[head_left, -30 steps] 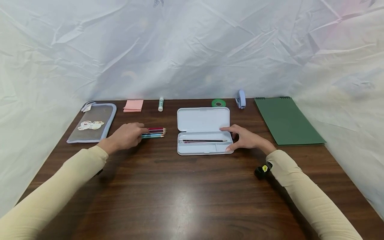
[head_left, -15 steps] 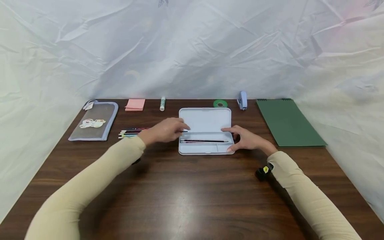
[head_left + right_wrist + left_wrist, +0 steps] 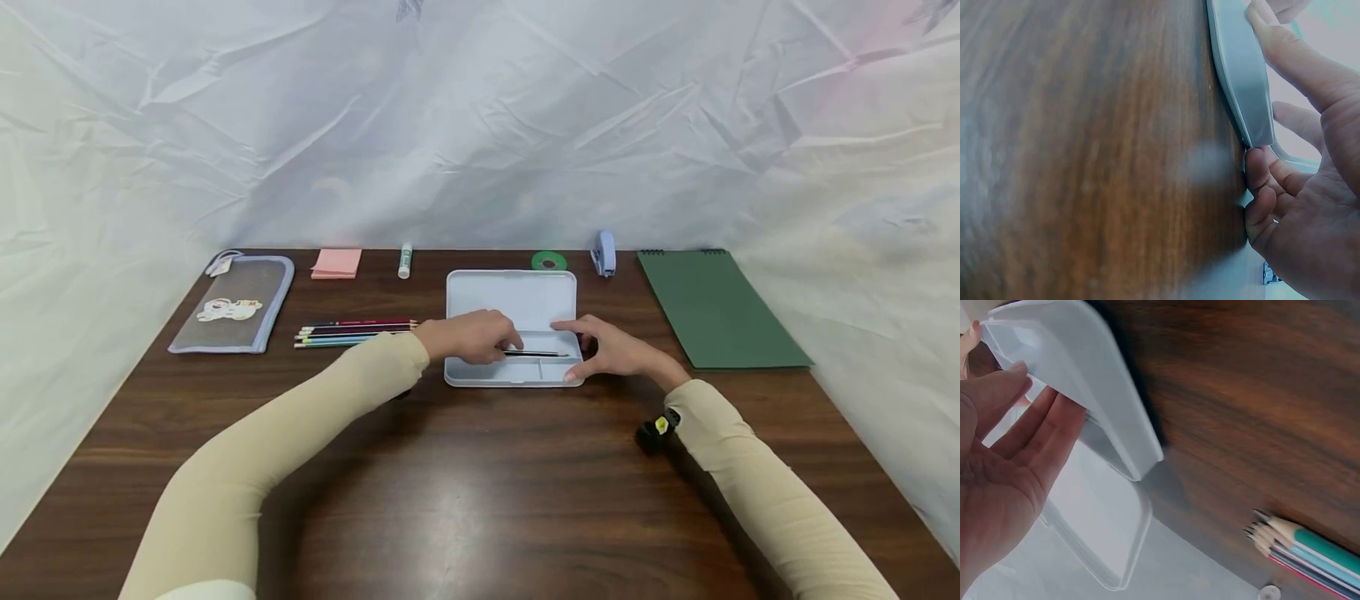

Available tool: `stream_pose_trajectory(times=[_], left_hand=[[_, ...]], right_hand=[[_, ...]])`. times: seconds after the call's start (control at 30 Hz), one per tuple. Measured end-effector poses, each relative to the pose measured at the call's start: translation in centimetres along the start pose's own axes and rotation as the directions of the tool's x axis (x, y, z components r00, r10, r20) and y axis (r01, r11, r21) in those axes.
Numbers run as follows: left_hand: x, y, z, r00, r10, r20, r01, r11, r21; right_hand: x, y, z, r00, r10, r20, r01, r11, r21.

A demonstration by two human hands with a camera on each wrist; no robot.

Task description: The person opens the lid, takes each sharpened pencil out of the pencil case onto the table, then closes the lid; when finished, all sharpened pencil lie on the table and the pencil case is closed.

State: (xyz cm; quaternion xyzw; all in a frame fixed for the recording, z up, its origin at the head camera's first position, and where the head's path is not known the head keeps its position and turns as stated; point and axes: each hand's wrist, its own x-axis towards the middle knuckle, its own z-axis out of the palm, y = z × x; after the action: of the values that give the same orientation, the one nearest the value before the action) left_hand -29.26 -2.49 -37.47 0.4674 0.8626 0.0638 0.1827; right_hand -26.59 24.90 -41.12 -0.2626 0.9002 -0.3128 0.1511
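A pale blue pencil case (image 3: 512, 293) lies open mid-table, lid flat behind the tray. My left hand (image 3: 480, 337) reaches over the tray's left half, its fingers down on the dark pencils (image 3: 538, 353) lying inside. In the left wrist view the left hand's fingers (image 3: 1035, 434) look straight against the case rim (image 3: 1110, 419), with no pencil seen between them. My right hand (image 3: 609, 350) grips the right end of the case, thumb on the front wall (image 3: 1242, 81) and fingers (image 3: 1263, 187) curled round the corner. Several coloured pencils (image 3: 352, 332) lie left of the case.
A grey zip pouch (image 3: 234, 304) lies far left. Along the back edge are pink sticky notes (image 3: 336, 262), a glue stick (image 3: 405, 260), a green tape roll (image 3: 549, 261) and a blue stapler (image 3: 602, 251). A green spiral notebook (image 3: 716, 304) lies to the right.
My left hand left the loose pencils, carried a dark pencil to the right and now sits over the tray. The right hand stayed on the case's right end.
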Motion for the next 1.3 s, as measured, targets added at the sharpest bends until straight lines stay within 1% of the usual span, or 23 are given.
stream_pose_trajectory(times=[0.2, 0.33, 0.57, 0.7, 0.77, 0.9, 0.97, 1.03, 1.13, 1.23, 1.3], left_hand=[[0.7, 0.1, -0.7, 0.996, -0.018, 0.082, 0.025, 0.996, -0.087], [1.1, -0.2, -0.8, 0.993, -0.006, 0.121, 0.021, 0.992, -0.123], [1.4, -0.1, -1.0, 0.996, 0.025, 0.085, -0.012, 0.988, -0.152], [1.0, -0.1, -1.3, 0.997, 0.032, 0.075, -0.021, 0.989, -0.144], [0.7, -0.1, -1.5, 0.997, 0.043, 0.060, -0.035, 0.990, -0.137], [-0.7, -0.4, -2.1, 0.998, 0.063, 0.013, -0.061, 0.991, -0.120], [-1.7, -0.7, -2.5, 0.998, 0.056, -0.007, -0.056, 0.991, -0.121], [-2.9, -1.3, -2.7, 0.999, 0.036, -0.020, -0.038, 0.992, -0.122], [-4.9, -2.3, -2.9, 1.000, -0.010, -0.029, 0.006, 0.993, -0.119], [-6.9, -3.7, -2.7, 0.998, -0.048, -0.045, 0.044, 0.994, -0.096], [-8.2, -4.6, -2.2, 0.996, -0.063, -0.066, 0.058, 0.995, -0.076]], right_hand=[[0.1, 0.1, -0.1, 1.000, -0.006, -0.002, 0.006, 1.000, 0.007], [0.2, 0.2, 0.0, 1.000, -0.007, -0.001, 0.007, 1.000, 0.005], [0.2, 0.1, -0.1, 1.000, -0.008, 0.001, 0.008, 1.000, -0.001], [0.1, 0.1, -0.1, 1.000, -0.016, 0.007, 0.016, 1.000, 0.003], [0.0, 0.1, -0.1, 1.000, -0.017, 0.007, 0.017, 1.000, 0.004], [0.1, 0.2, -0.1, 1.000, -0.018, 0.005, 0.018, 1.000, -0.004], [0.1, 0.2, -0.1, 1.000, -0.014, 0.006, 0.014, 1.000, -0.007], [0.0, 0.2, -0.1, 1.000, -0.009, 0.007, 0.009, 1.000, -0.008], [-0.1, 0.3, -0.1, 1.000, -0.002, 0.010, 0.001, 1.000, 0.003], [-0.2, 0.3, -0.1, 1.000, 0.001, 0.012, -0.001, 1.000, 0.009], [-0.3, 0.4, -0.1, 1.000, 0.003, 0.013, -0.004, 1.000, 0.011]])
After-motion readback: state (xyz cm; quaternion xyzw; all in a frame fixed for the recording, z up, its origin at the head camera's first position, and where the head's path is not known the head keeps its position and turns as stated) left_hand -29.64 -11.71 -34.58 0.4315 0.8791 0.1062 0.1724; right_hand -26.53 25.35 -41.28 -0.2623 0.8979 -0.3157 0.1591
